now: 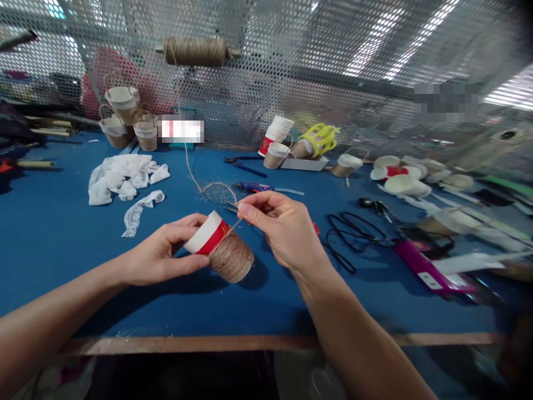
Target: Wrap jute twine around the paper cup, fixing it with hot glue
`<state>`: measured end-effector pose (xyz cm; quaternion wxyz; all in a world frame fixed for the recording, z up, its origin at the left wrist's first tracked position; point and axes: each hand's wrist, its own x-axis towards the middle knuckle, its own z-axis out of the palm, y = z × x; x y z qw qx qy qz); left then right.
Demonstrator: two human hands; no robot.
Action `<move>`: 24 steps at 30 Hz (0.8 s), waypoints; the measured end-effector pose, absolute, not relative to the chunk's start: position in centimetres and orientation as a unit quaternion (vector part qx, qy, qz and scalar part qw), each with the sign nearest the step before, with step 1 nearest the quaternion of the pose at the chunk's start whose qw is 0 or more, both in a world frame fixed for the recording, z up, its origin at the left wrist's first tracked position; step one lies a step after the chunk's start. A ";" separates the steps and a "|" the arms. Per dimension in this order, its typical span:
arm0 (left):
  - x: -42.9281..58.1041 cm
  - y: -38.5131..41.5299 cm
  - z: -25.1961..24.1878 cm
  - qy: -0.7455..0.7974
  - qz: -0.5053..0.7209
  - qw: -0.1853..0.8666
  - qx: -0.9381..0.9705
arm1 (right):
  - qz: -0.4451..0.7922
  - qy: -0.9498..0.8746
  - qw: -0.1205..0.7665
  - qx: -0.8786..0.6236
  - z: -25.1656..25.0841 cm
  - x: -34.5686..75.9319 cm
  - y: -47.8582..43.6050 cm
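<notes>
My left hand (164, 253) grips a red and white paper cup (208, 236) lying on its side, its lower part wound with brown twine (232, 256). My right hand (283, 225) pinches the twine strand right beside the cup's red band. The strand runs from there up to a twine spool (195, 51) mounted on the mesh wall. Both hands hover just above the blue table (62, 233).
White lace scraps (122, 180) lie at left. Finished twine-wrapped cups (125, 119) stand at the back left. More paper cups (277, 139), a yellow object (320, 139), black scissors (377, 206), a black cord (352, 236), a magenta tool (428, 269) and white lids (402, 178) lie at right.
</notes>
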<state>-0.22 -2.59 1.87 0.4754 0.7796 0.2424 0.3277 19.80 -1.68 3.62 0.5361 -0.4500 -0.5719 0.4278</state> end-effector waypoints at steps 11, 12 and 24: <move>-0.1 -2.7 1.9 0.227 0.330 0.483 0.778 | 0.427 -0.590 0.498 -0.470 3.1 19.6 -1.3; -0.1 -2.7 1.9 0.225 0.330 0.483 0.779 | 0.427 -0.591 0.494 -0.474 3.0 19.5 -1.3; -0.2 -2.8 1.9 0.226 0.340 0.462 0.787 | 0.410 -0.611 0.469 -0.488 2.7 19.1 -1.5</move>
